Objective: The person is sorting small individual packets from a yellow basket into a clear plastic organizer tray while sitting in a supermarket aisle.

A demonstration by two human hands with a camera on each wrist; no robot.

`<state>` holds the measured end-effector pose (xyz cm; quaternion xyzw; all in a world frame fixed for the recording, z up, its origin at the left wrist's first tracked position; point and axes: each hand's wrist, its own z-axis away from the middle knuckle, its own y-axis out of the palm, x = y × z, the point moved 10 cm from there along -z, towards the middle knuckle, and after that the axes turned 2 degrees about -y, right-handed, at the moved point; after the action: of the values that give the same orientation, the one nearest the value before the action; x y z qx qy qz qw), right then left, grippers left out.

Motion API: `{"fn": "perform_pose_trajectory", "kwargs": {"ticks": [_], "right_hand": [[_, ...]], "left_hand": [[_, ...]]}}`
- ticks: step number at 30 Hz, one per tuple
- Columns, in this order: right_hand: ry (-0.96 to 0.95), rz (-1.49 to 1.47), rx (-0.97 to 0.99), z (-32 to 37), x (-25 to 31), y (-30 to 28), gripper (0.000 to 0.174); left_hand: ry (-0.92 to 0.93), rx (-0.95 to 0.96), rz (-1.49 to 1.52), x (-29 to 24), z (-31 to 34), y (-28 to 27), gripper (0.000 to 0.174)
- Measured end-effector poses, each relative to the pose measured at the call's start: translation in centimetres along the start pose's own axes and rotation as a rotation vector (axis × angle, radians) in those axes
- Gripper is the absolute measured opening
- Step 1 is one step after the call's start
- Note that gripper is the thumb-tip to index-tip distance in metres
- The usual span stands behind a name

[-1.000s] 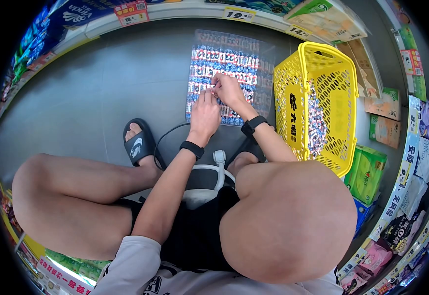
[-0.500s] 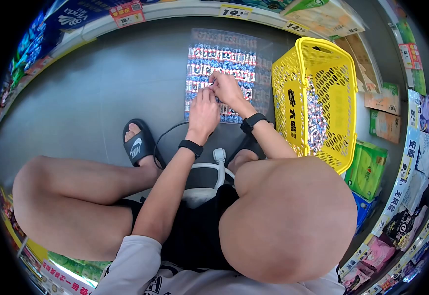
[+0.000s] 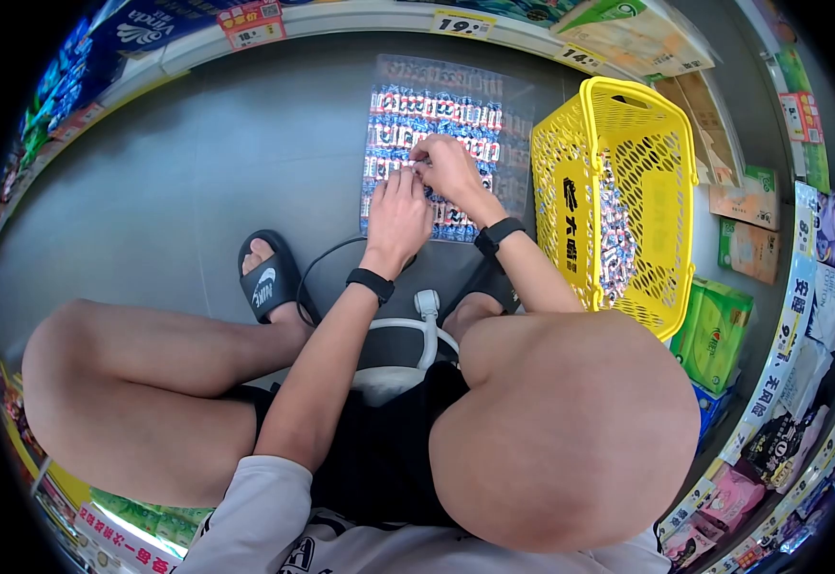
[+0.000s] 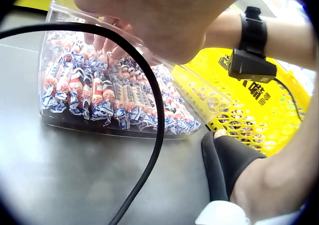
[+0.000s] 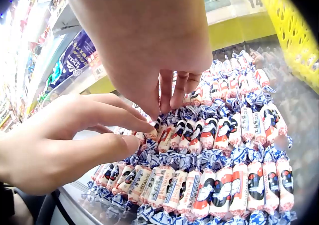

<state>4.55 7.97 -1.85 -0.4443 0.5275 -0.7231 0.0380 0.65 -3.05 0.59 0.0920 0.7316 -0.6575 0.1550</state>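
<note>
Wrapped candies (image 3: 437, 110) lie in rows inside a clear plastic box (image 4: 99, 130) on the floor. Both hands meet over the middle rows. The left hand (image 3: 399, 218), at the near left of the box, has its thumb and forefinger around the end of a candy (image 5: 149, 135) in the right wrist view. From the far right side the right hand (image 3: 454, 177) reaches down, fingers bent, its thumb and fingertips at the same row. Whether it pinches a candy is partly hidden by the hand itself. In the left wrist view its fingers show behind the clear wall.
A yellow basket (image 3: 571, 191) with more wrapped candies (image 3: 616, 230) inside stands right of the box. Shelves with price tags (image 3: 463, 26) curve along the far side and right. A black cable (image 4: 154, 85) loops near the left hand. Slippered feet (image 3: 269, 287) stand nearer the body.
The right hand has turned slightly and its wrist has shifted a little to the right. The left hand stays almost in place beside it. The candy rows look the same.
</note>
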Motion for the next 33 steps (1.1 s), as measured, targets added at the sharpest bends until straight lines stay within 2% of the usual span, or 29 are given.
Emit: {"fn": "perform_pose_trajectory", "kwargs": {"ticks": [9,11,17,21,23,27,29,33], "right_hand": [[-0.142,0.125,-0.006,0.1,1.6,-0.4,0.013],[-0.207,0.152,-0.017,0.1,2.4,-0.7,0.011],[-0.284,0.190,-0.021,0.3,3.0,-1.0,0.013],[-0.259,0.191,-0.011,0.7,3.4,-2.0,0.017],[-0.214,0.164,0.063,0.8,3.2,-2.4,0.021],[-0.193,0.203,0.073,1.5,4.4,-5.8,0.027],[-0.173,0.181,0.069,1.5,4.2,-7.7,0.027],[-0.074,0.154,0.029,2.4,4.0,-11.9,0.029]], "left_hand": [[-0.014,0.025,0.014,0.2,0.1,0.3,0.053],[0.018,-0.061,0.016,0.0,0.1,-0.5,0.047],[0.045,-0.070,-0.038,-0.4,-0.3,-0.7,0.045],[0.034,-0.006,0.007,-0.6,-0.4,-1.0,0.038],[0.057,-0.101,0.072,-1.1,-0.4,-2.0,0.029],[0.053,-0.117,0.219,-2.2,-1.3,-3.7,0.024],[0.113,-0.167,0.357,-3.6,-2.1,-5.8,0.022],[0.221,-0.171,0.440,-6.3,-3.8,-8.8,0.021]]}}
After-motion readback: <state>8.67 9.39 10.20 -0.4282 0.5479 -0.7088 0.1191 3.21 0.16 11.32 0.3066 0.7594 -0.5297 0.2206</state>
